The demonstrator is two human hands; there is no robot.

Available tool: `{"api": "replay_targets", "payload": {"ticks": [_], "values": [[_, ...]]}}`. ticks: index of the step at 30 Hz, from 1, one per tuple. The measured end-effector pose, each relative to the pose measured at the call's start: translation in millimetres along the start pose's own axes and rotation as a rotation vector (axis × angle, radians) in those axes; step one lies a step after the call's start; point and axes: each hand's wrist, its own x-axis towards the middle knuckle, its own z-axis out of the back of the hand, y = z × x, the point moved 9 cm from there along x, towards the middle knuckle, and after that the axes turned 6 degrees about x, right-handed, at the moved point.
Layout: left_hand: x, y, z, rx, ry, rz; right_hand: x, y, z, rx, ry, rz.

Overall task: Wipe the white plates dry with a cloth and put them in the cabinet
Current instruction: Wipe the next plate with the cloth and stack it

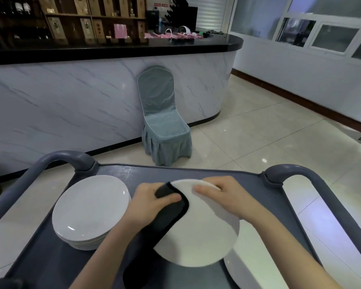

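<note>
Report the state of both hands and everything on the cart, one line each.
cart, bearing plates
lifted plate, tilted, held above cart
black cloth, draped over lifted plate's left edge
left hand, grips black cloth
right hand, grips lifted plate's rim
left plate stack, flat on cart
right plates, flat on cart, partly hidden by arm

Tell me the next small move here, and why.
Probably sweep the cloth down across the plate: the left hand holds it at the upper left edge, the right hand grips the rim, and most of the face lies uncovered.
</note>
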Motion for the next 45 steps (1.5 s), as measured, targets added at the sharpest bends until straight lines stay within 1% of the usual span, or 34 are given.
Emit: {"api": "replay_targets", "payload": {"ticks": [1,2,4,5,6,8,9,10,11,12,13,15,17,19,22,23,24,25,26,27,28,29,32,33,34,35,37,39,40,42,44,45], "values": [[1.3,-6.8,-8.7,0.042,0.081,-0.044,1.8,6.1,-8.8,-0.051,0.028,0.038],[1.4,-10.1,-13.0,0.061,0.111,-0.063,2.3,10.7,-12.9,-0.072,0.019,0.076],[1.9,-8.6,-7.5,0.044,0.048,-0.039,-2.5,8.9,-5.9,-0.030,-0.066,0.086],[1.6,-3.3,0.7,0.004,-0.027,0.004,-7.1,2.9,1.6,0.049,-0.142,0.045],[0.5,5.6,10.6,-0.065,-0.124,0.073,-13.0,-5.1,8.4,0.179,-0.251,-0.018],[-7.8,31.4,20.9,-0.281,-0.340,0.269,-27.6,-30.2,9.4,0.576,-0.531,-0.166],[-16.0,44.5,16.9,-0.402,-0.440,0.377,-34.5,-43.9,-2.0,0.779,-0.655,-0.251],[-25.9,54.8,8.6,-0.513,-0.529,0.467,-40.3,-53.5,-16.3,0.917,-0.749,-0.332],[-34.3,62.5,-1.4,-0.602,-0.591,0.529,-43.3,-59.1,-28.7,0.980,-0.799,-0.397],[-40.0,68.0,-10.4,-0.662,-0.611,0.568,-43.8,-62.9,-38.0,0.993,-0.802,-0.432],[-42.4,73.1,-16.2,-0.693,-0.600,0.589,-42.3,-64.1,-41.8,0.974,-0.766,-0.436],[-41.1,81.6,-12.9,-0.680,-0.553,0.606,-36.1,-58.5,-34.1,0.852,-0.620,-0.386],[-32.6,82.6,4.1,-0.568,-0.494,0.543,-27.4,-44.9,-7.7,0.654,-0.509,-0.236],[-17.7,64.4,19.7,-0.362,-0.387,0.370,-14.4,-23.1,14.5,0.427,-0.372,-0.080],[2.2,16.2,13.9,-0.100,-0.104,0.044,5.4,-4.5,3.2,0.103,-0.075,-0.047],[5.9,4.0,5.8,-0.038,-0.003,-0.032,8.5,-2.0,-6.4,0.040,-0.007,-0.034],[8.2,-4.0,-1.4,0.014,0.074,-0.076,9.2,0.6,-13.8,0.003,0.027,-0.015],[10.1,-7.4,-5.1,0.047,0.117,-0.088,8.6,2.8,-17.0,0.002,0.028,0.006],[11.4,-7.8,-5.3,0.057,0.126,-0.078,6.4,3.3,-16.1,0.029,0.009,0.021],[12.3,-4.2,-1.8,0.047,0.098,-0.048,3.7,1.3,-11.1,0.084,-0.035,0.002],[12.1,3.0,4.7,0.014,0.033,0.006,0.3,-3.7,-4.0,0.169,-0.109,-0.041],[10.5,13.5,12.9,-0.053,-0.066,0.083,-3.7,-11.2,3.3,0.295,-0.219,-0.103],[-6.9,53.5,12.9,-0.400,-0.367,0.393,-20.5,-50.9,-5.0,0.833,-0.602,-0.308],[-15.5,63.5,3.6,-0.497,-0.439,0.497,-27.3,-63.4,-16.9,0.948,-0.701,-0.394],[-22.6,70.5,-5.6,-0.563,-0.487,0.571,-32.3,-74.7,-27.8,1.000,-0.763,-0.464],[-26.5,74.8,-13.1,-0.604,-0.500,0.605,-35.5,-80.3,-35.1,0.997,-0.767,-0.504],[-28.8,79.1,-20.7,-0.610,-0.447,0.610,-34.5,-80.4,-30.9,0.908,-0.688,-0.467],[-26.1,77.8,-14.1,-0.516,-0.385,0.558,-26.6,-69.4,-4.2,0.727,-0.595,-0.311],[-22.0,74.8,-7.7,-0.430,-0.359,0.499,-20.2,-58.7,11.1,0.601,-0.528,-0.211],[-6.9,54.1,1.0,-0.232,-0.248,0.302,-4.0,-35.3,22.5,0.326,-0.303,-0.095],[7.4,23.9,-7.7,-0.082,-0.039,0.093,9.0,-20.8,6.9,0.078,-0.051,-0.054],[11.3,12.1,-15.4,-0.028,0.064,0.023,11.9,-18.2,-2.6,-0.003,0.023,-0.039]]}}
